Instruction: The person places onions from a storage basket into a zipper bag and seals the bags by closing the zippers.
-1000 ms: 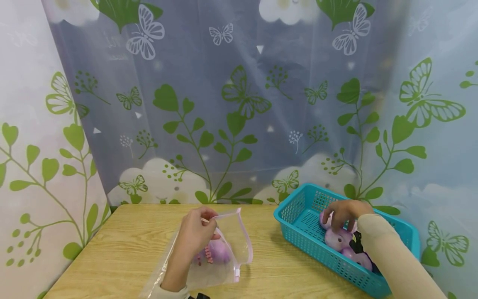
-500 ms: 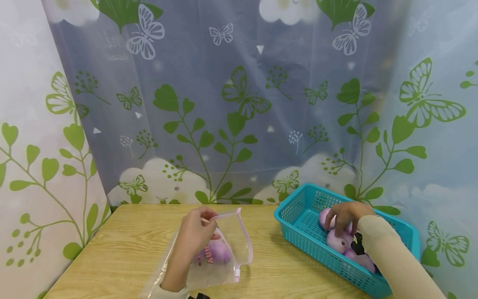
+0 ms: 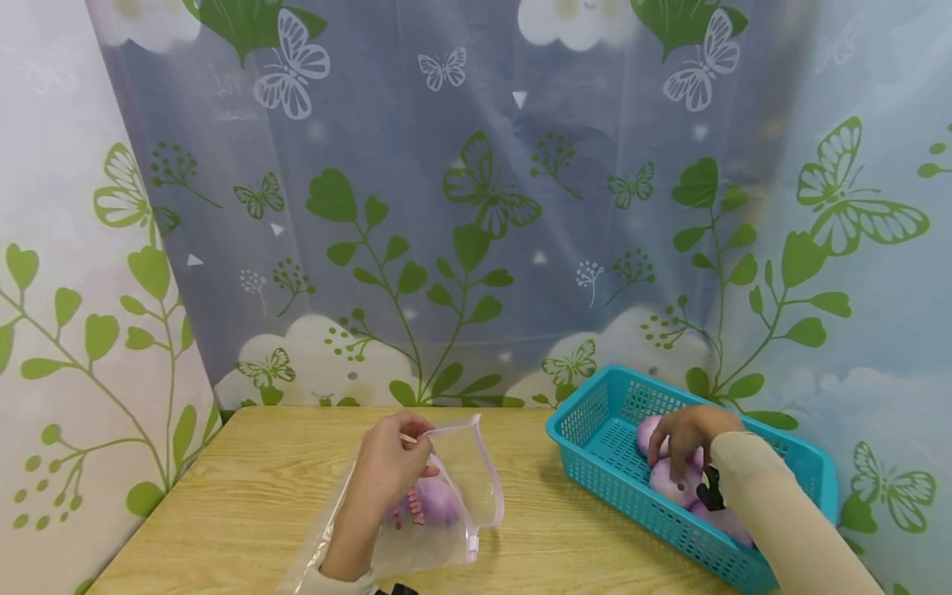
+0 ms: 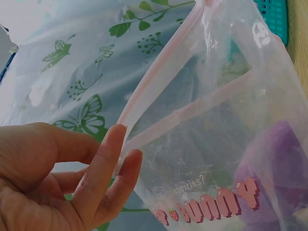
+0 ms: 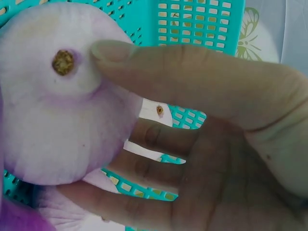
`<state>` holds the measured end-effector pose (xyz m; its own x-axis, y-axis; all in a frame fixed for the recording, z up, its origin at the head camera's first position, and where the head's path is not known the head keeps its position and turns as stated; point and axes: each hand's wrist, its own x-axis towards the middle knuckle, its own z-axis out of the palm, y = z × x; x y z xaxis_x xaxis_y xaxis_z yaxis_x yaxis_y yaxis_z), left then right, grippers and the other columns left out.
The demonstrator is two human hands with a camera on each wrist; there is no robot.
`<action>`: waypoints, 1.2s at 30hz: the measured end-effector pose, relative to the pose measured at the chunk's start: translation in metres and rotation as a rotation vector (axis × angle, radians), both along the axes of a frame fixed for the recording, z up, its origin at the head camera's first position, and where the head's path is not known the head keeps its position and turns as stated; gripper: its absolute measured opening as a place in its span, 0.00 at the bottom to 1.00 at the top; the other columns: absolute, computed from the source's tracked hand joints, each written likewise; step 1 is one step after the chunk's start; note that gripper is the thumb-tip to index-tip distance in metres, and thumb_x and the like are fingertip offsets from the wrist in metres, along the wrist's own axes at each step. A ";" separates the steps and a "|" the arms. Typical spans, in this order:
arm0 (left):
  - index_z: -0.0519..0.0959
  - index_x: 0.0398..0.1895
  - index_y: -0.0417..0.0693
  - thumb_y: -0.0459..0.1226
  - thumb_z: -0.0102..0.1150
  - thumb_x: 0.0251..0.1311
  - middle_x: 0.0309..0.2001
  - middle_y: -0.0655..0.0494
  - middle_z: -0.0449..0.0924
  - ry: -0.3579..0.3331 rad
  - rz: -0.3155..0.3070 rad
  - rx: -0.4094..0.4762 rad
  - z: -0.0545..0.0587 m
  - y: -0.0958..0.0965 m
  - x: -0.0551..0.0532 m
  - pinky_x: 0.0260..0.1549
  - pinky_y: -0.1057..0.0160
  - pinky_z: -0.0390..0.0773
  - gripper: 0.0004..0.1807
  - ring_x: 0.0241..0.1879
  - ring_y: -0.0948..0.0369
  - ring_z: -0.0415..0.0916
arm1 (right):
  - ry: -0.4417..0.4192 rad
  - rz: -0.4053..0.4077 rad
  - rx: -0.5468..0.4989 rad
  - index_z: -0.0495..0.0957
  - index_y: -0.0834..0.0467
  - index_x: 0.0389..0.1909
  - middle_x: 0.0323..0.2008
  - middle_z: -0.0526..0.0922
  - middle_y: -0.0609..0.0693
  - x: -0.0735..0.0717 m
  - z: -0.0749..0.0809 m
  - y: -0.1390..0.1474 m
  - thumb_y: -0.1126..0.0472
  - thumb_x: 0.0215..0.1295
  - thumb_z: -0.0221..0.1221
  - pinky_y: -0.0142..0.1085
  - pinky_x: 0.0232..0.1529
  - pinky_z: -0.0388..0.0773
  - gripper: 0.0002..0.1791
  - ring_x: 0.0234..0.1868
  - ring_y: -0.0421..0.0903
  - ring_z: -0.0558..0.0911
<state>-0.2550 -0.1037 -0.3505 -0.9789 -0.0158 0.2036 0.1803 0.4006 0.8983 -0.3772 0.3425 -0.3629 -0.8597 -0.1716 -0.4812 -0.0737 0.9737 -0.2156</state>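
Observation:
My left hand (image 3: 394,454) pinches the pink-edged rim of a clear slider zip bag (image 3: 439,541) between thumb and fingers. The bag's mouth gapes. Inside lies a purple rounded thing (image 4: 269,168), partly behind pink "BUNNY" lettering; its kind is unclear. My right hand (image 3: 692,434) reaches into a turquoise plastic basket (image 3: 595,475). In the right wrist view its thumb presses a purple-white garlic bulb (image 5: 53,125) beside the brown cut stem, and the fingers curl behind it. Another garlic bulb (image 3: 649,435) lies farther back, and one more (image 3: 725,522) lies nearer.
A light wood-grain table (image 3: 260,479) carries the bag on the left and the basket on the right. Behind it hangs a grey-blue curtain (image 3: 387,124) with butterflies and leaves. More curtain closes in both sides.
My right hand has settled lower over the garlic bulbs, its fingers closing round the middle one. The bulbs have shifted slightly. My left hand and the bag have stayed put.

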 end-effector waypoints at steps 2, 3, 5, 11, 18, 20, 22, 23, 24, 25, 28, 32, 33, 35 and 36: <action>0.82 0.48 0.33 0.26 0.55 0.65 0.42 0.40 0.81 0.000 0.000 -0.001 0.000 0.000 0.000 0.27 0.58 0.90 0.11 0.22 0.62 0.83 | 0.006 -0.001 0.009 0.86 0.39 0.44 0.70 0.70 0.63 0.000 0.000 0.000 0.62 0.45 0.77 0.47 0.41 0.87 0.24 0.45 0.56 0.83; 0.82 0.48 0.33 0.26 0.55 0.65 0.42 0.40 0.81 0.000 0.000 -0.002 0.000 0.000 0.000 0.27 0.58 0.90 0.11 0.22 0.62 0.83 | 0.006 -0.002 0.011 0.86 0.38 0.44 0.70 0.69 0.63 0.000 0.000 0.000 0.62 0.45 0.77 0.47 0.41 0.87 0.24 0.45 0.56 0.83; 0.82 0.48 0.33 0.26 0.55 0.65 0.42 0.40 0.81 0.000 0.000 -0.003 0.000 0.000 0.000 0.27 0.58 0.90 0.11 0.22 0.62 0.83 | 0.007 -0.014 0.015 0.86 0.38 0.43 0.71 0.69 0.64 0.000 0.000 0.000 0.61 0.44 0.78 0.47 0.40 0.86 0.24 0.45 0.56 0.82; 0.82 0.48 0.32 0.26 0.55 0.65 0.42 0.40 0.81 0.001 -0.002 -0.001 0.000 0.000 0.000 0.27 0.58 0.90 0.11 0.22 0.62 0.83 | -0.003 -0.046 -0.009 0.86 0.39 0.42 0.68 0.70 0.64 0.001 -0.001 0.001 0.59 0.42 0.79 0.45 0.39 0.86 0.24 0.41 0.56 0.83; 0.82 0.48 0.33 0.27 0.55 0.65 0.43 0.40 0.81 -0.003 0.000 -0.002 0.000 0.000 0.000 0.27 0.58 0.90 0.11 0.22 0.62 0.83 | -0.028 -0.086 -0.125 0.85 0.46 0.45 0.69 0.65 0.67 0.005 -0.001 0.001 0.66 0.45 0.75 0.45 0.39 0.87 0.24 0.45 0.57 0.81; 0.82 0.48 0.33 0.27 0.55 0.65 0.42 0.40 0.81 -0.004 -0.001 0.000 0.000 0.000 0.000 0.27 0.58 0.90 0.11 0.22 0.62 0.83 | -0.050 -0.120 -0.186 0.83 0.49 0.49 0.70 0.63 0.69 0.006 0.000 0.001 0.68 0.47 0.74 0.46 0.40 0.88 0.25 0.48 0.58 0.80; 0.81 0.48 0.32 0.26 0.55 0.65 0.42 0.40 0.81 -0.004 -0.002 0.003 0.000 0.000 0.000 0.27 0.58 0.90 0.12 0.22 0.62 0.83 | -0.072 -0.137 -0.239 0.82 0.52 0.52 0.68 0.65 0.69 0.005 0.001 0.002 0.69 0.50 0.73 0.47 0.41 0.88 0.26 0.50 0.59 0.79; 0.81 0.48 0.32 0.26 0.55 0.65 0.42 0.40 0.81 -0.004 -0.002 0.004 0.000 0.000 0.000 0.27 0.58 0.90 0.12 0.22 0.62 0.83 | -0.083 -0.131 -0.261 0.81 0.53 0.53 0.67 0.66 0.69 0.005 0.002 0.002 0.69 0.52 0.72 0.48 0.43 0.88 0.26 0.51 0.59 0.80; 0.81 0.49 0.32 0.26 0.55 0.65 0.42 0.40 0.81 -0.004 -0.004 0.006 0.000 0.000 0.000 0.27 0.58 0.90 0.12 0.22 0.62 0.83 | -0.089 -0.122 -0.276 0.80 0.54 0.55 0.66 0.67 0.69 0.004 0.002 0.002 0.69 0.53 0.72 0.49 0.43 0.88 0.26 0.52 0.59 0.80; 0.81 0.49 0.32 0.26 0.55 0.65 0.43 0.40 0.81 -0.004 -0.005 0.007 0.000 0.000 0.000 0.27 0.58 0.90 0.12 0.22 0.62 0.83 | -0.092 -0.109 -0.286 0.79 0.55 0.55 0.64 0.69 0.67 0.003 0.003 0.003 0.68 0.54 0.72 0.50 0.44 0.89 0.26 0.53 0.58 0.81; 0.81 0.48 0.32 0.26 0.55 0.65 0.43 0.40 0.81 -0.003 -0.008 0.009 -0.001 0.001 0.000 0.27 0.58 0.90 0.12 0.22 0.62 0.83 | -0.088 -0.055 -0.304 0.80 0.55 0.56 0.62 0.73 0.64 -0.001 0.006 0.004 0.66 0.55 0.73 0.52 0.44 0.89 0.26 0.55 0.57 0.81; 0.81 0.48 0.32 0.26 0.55 0.65 0.43 0.40 0.81 -0.003 -0.007 0.008 -0.001 0.001 0.000 0.28 0.57 0.91 0.11 0.22 0.62 0.84 | -0.083 -0.024 -0.342 0.81 0.54 0.55 0.62 0.73 0.65 -0.004 0.012 0.004 0.65 0.56 0.73 0.52 0.43 0.90 0.24 0.57 0.57 0.80; 0.81 0.48 0.32 0.26 0.55 0.65 0.43 0.40 0.81 -0.003 -0.007 0.007 -0.001 0.001 0.000 0.27 0.58 0.91 0.11 0.22 0.62 0.84 | -0.085 -0.023 -0.354 0.81 0.54 0.55 0.62 0.73 0.65 -0.005 0.014 0.004 0.65 0.56 0.73 0.52 0.43 0.90 0.24 0.57 0.57 0.80; 0.82 0.48 0.33 0.26 0.55 0.65 0.43 0.40 0.81 -0.003 -0.006 0.004 -0.002 0.001 -0.001 0.27 0.58 0.90 0.11 0.22 0.62 0.84 | -0.082 -0.002 -0.371 0.80 0.54 0.56 0.61 0.73 0.66 -0.005 0.019 0.004 0.64 0.58 0.72 0.51 0.43 0.90 0.24 0.56 0.57 0.81; 0.82 0.48 0.33 0.26 0.55 0.65 0.43 0.40 0.81 -0.003 -0.007 0.004 -0.002 0.001 -0.001 0.27 0.58 0.90 0.11 0.22 0.62 0.84 | -0.078 0.006 -0.382 0.80 0.55 0.56 0.61 0.73 0.66 -0.005 0.021 0.003 0.64 0.58 0.72 0.51 0.43 0.90 0.24 0.56 0.56 0.81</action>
